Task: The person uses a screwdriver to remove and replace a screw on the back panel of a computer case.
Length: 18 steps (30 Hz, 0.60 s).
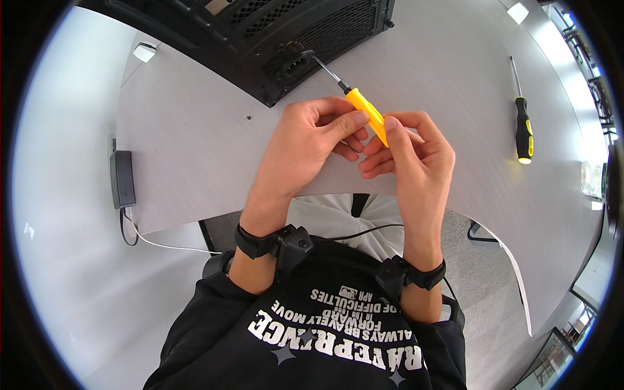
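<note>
A screwdriver point(367, 109) with a yellow handle slants between my two hands, its metal shaft pointing up and left. The tip meets the black computer case point(266, 49) close to a power socket point(297, 65); the exact contact spot is too small to make out. My left hand point(318, 130) pinches the handle between thumb and fingers at its middle. Around the butt end of the same handle, my right hand point(413, 146) closes with thumb and fingertips.
A second screwdriver point(524, 130), black and yellow, lies at the right on the grey table point(195, 143). A tiny dark screw-like piece point(249, 117) rests left of my hands. At the table's left edge is a dark grey box point(121, 179) with cables.
</note>
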Motion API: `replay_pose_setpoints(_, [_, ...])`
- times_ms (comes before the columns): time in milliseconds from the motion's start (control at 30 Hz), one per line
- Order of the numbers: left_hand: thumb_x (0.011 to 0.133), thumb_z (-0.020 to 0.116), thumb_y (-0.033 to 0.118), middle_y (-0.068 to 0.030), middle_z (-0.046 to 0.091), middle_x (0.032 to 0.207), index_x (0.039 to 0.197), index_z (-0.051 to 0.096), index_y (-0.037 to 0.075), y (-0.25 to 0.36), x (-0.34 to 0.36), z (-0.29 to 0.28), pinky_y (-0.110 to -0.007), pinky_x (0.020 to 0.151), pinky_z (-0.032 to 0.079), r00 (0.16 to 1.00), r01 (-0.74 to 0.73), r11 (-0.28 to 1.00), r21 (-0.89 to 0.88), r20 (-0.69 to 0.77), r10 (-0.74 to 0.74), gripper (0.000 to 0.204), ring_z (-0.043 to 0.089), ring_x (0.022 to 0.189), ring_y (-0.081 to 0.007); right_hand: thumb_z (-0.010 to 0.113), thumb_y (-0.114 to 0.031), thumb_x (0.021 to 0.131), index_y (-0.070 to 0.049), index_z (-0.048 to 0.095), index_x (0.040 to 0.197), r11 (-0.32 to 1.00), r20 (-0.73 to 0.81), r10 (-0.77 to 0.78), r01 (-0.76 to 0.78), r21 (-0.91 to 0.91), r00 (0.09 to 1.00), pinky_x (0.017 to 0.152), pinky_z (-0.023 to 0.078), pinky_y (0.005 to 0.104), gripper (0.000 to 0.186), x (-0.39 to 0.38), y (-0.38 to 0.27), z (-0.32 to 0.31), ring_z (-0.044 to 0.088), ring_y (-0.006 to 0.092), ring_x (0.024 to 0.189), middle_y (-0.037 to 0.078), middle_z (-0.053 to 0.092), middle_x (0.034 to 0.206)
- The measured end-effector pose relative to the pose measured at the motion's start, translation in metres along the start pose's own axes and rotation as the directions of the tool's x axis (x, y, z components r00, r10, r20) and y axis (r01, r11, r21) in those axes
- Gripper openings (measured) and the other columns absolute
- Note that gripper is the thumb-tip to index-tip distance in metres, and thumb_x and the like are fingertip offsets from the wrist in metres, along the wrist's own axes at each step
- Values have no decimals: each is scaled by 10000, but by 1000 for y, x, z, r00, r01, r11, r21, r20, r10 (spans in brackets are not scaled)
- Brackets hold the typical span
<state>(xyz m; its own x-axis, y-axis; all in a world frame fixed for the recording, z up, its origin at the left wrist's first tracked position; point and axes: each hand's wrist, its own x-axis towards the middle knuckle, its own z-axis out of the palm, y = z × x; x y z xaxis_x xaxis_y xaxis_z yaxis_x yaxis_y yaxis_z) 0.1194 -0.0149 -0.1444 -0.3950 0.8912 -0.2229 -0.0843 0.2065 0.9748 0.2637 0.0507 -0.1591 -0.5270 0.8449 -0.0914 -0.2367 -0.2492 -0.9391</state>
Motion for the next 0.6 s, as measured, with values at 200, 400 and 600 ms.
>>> replay_pose_setpoints(200, [1001, 644, 163, -71, 723, 882, 1060, 709, -40, -5, -3, -12, -250, 693, 560, 1000, -12, 1000, -8, 20, 12, 221, 671, 768, -115, 545, -49, 1028, 60, 600, 987, 998, -8, -30, 29, -62, 1000, 570, 577, 268, 128, -5, 4, 11, 682, 145, 631, 119, 684, 789])
replay_pose_setpoints(400, [1004, 638, 164, -73, 726, 902, 1086, 711, -41, -11, 0, -19, -252, 705, 558, 997, -43, 999, 23, 60, 42, 233, 673, 777, -116, 544, -38, 1024, 56, 603, 980, 994, -11, -62, 61, -95, 998, 575, 571, 277, 119, -3, 12, 15, 680, 146, 626, 110, 677, 768])
replay_pose_setpoints(600, [1017, 613, 210, -64, 718, 904, 1076, 720, -37, -16, 5, -15, -252, 698, 533, 996, -86, 996, 26, 27, 85, 276, 663, 799, -112, 568, -53, 1016, 48, 620, 982, 993, -6, -67, 66, -101, 998, 542, 539, 254, 119, 4, 14, 11, 657, 122, 598, 88, 664, 720])
